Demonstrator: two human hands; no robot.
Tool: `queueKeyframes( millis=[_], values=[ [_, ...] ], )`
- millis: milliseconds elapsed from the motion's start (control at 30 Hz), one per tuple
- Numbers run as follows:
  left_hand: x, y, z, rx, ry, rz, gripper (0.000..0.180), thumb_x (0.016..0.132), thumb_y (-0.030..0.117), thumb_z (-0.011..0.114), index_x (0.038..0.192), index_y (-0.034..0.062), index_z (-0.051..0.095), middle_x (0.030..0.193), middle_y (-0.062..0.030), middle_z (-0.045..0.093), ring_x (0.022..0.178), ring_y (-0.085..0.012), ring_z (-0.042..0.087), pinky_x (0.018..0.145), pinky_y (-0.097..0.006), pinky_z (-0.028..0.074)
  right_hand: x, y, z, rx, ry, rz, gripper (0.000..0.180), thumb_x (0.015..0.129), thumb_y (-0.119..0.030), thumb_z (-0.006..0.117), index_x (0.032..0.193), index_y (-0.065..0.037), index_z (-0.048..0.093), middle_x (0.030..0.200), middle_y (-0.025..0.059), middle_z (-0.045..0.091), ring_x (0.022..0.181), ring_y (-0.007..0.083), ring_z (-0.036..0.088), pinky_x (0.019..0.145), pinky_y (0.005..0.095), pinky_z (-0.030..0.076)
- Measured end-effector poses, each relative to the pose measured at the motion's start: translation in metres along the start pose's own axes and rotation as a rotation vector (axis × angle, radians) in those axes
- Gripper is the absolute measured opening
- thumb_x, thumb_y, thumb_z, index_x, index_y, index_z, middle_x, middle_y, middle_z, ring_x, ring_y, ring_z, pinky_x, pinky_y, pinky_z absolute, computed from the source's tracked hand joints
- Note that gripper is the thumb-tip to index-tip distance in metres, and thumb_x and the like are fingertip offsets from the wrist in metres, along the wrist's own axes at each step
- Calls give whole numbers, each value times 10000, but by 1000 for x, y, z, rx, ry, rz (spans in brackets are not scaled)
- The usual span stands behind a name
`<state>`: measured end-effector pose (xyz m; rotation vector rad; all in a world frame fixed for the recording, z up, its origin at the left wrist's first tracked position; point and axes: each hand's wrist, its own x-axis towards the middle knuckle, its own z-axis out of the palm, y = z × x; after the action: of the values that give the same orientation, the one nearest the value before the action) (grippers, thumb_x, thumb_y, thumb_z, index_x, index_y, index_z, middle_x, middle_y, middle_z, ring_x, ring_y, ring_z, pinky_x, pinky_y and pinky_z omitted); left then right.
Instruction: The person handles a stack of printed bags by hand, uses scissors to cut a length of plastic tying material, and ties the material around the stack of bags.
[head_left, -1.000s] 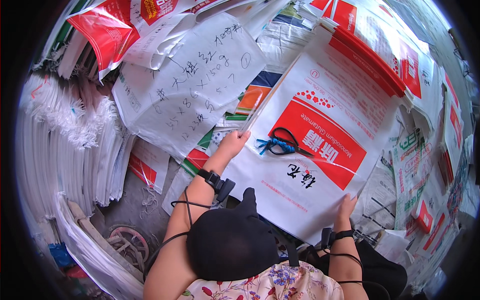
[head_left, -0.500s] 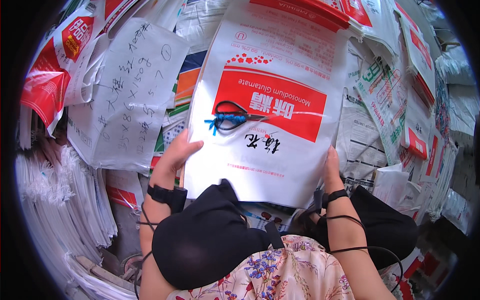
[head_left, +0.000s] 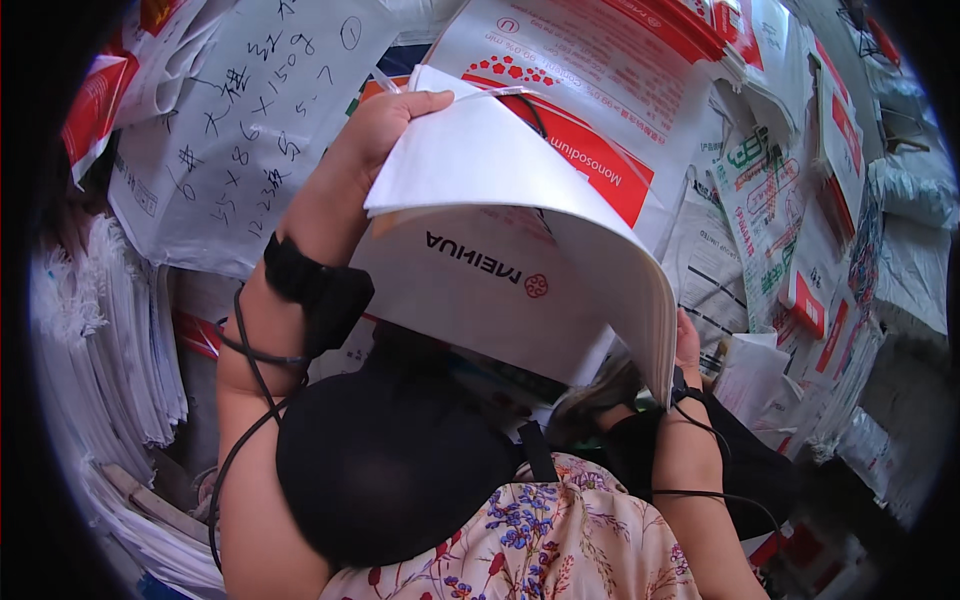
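Note:
A stack of flat white and red woven sacks (head_left: pixel 480 160) lies across my lap, with its near left part lifted and curled upward. My left hand (head_left: pixel 395 120) is closed on the raised left corner, thumb on top. At the near right edge, my right hand (head_left: pixel 688 345) grips the curled sacks, its fingers partly hidden behind them. Below the lifted part, the printed face of another sack (head_left: pixel 450 290) shows. A bit of the black scissors handle (head_left: pixel 537 118) peeks from behind the fold; the rest is hidden.
A large white sack with handwriting (head_left: pixel 240 130) lies at the left, above a stack of white sacks with frayed edges (head_left: pixel 110 340). More red and white sacks (head_left: pixel 830 150) are piled at the right. Black cables (head_left: pixel 250 380) hang from my left forearm.
My left hand has moved up and away, folding the near left part of the sacks over the scissors. My right hand stays at the right edge, now partly covered.

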<state>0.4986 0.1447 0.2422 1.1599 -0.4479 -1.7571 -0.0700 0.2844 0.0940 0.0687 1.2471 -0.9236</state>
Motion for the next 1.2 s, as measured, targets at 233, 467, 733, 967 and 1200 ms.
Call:
queueKeyframes(
  millis=[233,467,733,967,1200],
  values=[
    [-6,15,-7,-105,-13,21,361,988,161,537,1200,-131,530,1034,-202,656,846,-192,701,776,-260,575,-15,-45,-6,359,-273,-219,346,987,-267,512,1206,-12,593,1213,145,628,1138,277,594,855,338,549],
    [43,8,-49,59,-206,411,344,1015,149,498,1195,-138,557,1042,-163,655,980,-220,657,869,-216,531,-19,-10,47,-267,140,-190,419,946,-334,578,1218,-15,585,1141,146,657,1011,245,656,866,332,537],
    [-2,-10,-35,107,46,232,349,999,157,530,1207,-122,541,1045,-150,656,910,-145,660,809,-255,554,9,69,76,-1211,296,-152,328,909,-209,615,1152,11,606,932,67,660,801,131,651,628,266,543],
    [-26,-10,-19,-417,61,-115,347,979,134,546,1174,-153,529,1029,-200,657,843,-207,691,778,-278,572,14,111,89,-983,316,-484,248,859,-229,680,769,2,673,614,1,594,559,69,547,537,228,446],
    [-28,0,-11,-354,19,-36,360,978,137,548,1162,-172,532,1009,-219,665,808,-209,703,732,-273,581,-6,92,115,-1504,529,-478,395,786,-338,741,916,31,692,787,111,701,745,219,683,727,332,526]
  ],
)
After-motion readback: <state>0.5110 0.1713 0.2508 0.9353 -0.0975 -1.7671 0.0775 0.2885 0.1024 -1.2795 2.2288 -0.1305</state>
